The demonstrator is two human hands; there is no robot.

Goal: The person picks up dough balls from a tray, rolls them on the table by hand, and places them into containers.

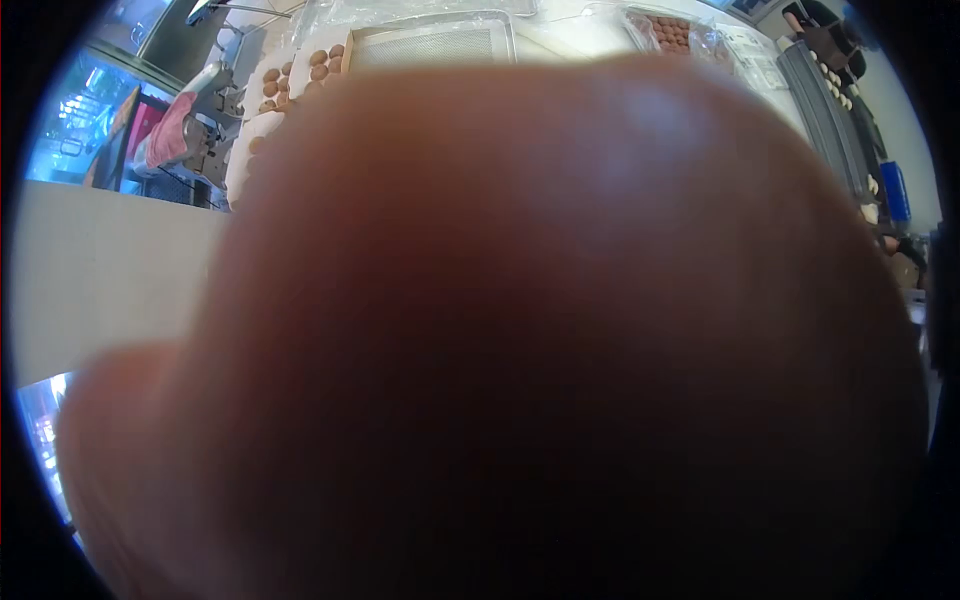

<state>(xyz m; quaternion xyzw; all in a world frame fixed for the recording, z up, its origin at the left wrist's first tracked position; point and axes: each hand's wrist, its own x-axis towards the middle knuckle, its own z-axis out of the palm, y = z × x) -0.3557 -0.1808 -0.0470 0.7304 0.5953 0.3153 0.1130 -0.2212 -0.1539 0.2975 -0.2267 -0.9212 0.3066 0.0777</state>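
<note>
One of my hands (560,280) is right up against the camera and fills most of the view as a dark, blurred shape. A rounded part of it, like a thumb or finger, sticks out at the lower left. I cannot tell which hand it is or how its fingers are held. Nothing shows in its grip. Behind its upper edge lies a white work table with round brown dough balls (270,88) on the left and a rectangular tray (430,42) with a mesh-like base in the middle.
At the back right is a plastic-wrapped box of brown balls (670,35). Beyond it, pale pieces lie along a dark conveyor-like strip (822,110), with another person's arm (798,18) near its far end. A pink cloth (172,132) hangs on equipment at the left.
</note>
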